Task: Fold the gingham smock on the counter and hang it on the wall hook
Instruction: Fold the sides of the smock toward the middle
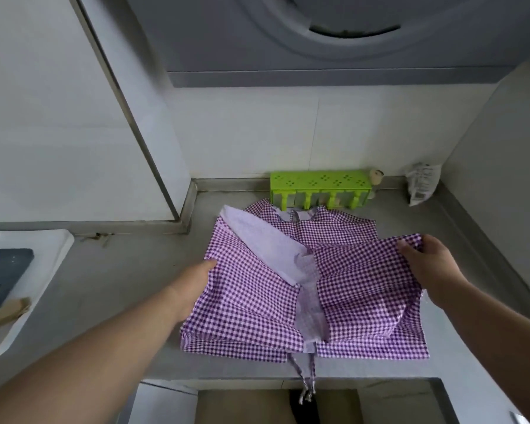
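The purple-and-white gingham smock (257, 301) lies spread on the grey counter (120, 270), partly folded, with a pale lining strip showing across its middle. Two ties dangle over the counter's front edge. My left hand (193, 286) rests at the smock's left edge, fingers tucked under the cloth. On the right, my right hand (432, 264) grips a raised flap of the smock. No wall hook is in sight.
A green plastic rack (318, 182) stands against the back wall just behind the smock. A crumpled white bag (423, 183) sits in the back right corner. A white tray (43, 255) with a dark block and a wooden brush lies at the left.
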Motion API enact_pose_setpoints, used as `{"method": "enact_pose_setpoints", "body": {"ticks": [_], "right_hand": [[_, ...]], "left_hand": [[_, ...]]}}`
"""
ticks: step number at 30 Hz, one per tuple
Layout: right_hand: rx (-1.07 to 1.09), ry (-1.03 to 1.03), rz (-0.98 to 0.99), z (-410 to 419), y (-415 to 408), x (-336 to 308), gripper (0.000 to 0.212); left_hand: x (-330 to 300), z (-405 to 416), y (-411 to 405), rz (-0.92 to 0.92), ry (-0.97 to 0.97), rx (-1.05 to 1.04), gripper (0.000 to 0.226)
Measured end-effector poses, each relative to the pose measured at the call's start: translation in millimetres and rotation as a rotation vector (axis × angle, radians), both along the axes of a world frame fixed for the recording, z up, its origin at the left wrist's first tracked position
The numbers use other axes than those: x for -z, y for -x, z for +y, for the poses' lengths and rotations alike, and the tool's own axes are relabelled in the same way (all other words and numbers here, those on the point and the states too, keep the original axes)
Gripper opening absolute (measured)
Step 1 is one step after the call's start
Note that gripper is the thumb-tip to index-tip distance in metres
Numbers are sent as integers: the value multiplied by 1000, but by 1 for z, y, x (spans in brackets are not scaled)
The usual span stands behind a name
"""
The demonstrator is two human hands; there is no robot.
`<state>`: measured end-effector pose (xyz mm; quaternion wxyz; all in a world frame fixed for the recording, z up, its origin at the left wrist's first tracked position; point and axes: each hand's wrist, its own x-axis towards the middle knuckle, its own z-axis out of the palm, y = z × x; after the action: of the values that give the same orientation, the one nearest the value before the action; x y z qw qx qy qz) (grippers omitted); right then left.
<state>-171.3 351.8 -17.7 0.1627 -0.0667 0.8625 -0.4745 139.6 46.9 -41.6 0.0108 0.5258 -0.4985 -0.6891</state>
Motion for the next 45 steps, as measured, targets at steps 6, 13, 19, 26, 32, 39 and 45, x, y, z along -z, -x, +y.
{"method": "enact_pose_setpoints", "body": {"ticks": [6, 13, 19, 26, 32, 39, 45], "right_hand": [[-81, 11, 16, -51, 77, 9, 24], [-114, -137, 43, -98, 139, 48, 30], [-76, -256, -106, -95, 169, 112, 25], [-113, -387, 25, -86, 147, 132, 72], [-419, -844, 46, -61, 116, 143, 61], [-360, -808, 1, -36, 80, 141, 61], [-322, -748, -16, -5, 40, 129, 77]], "left_hand": [[22, -46, 48, -7, 82, -149, 69], [35, -78, 82, -71, 280, -104, 61], [65, -90, 85, -125, 438, 12, 47], [96, -82, 72, -286, 551, 165, 89], [124, -73, 46, -556, 531, 599, 105], [128, -53, 28, -442, 520, 222, 114], [125, -39, 3, -552, 301, 260, 107]]}}
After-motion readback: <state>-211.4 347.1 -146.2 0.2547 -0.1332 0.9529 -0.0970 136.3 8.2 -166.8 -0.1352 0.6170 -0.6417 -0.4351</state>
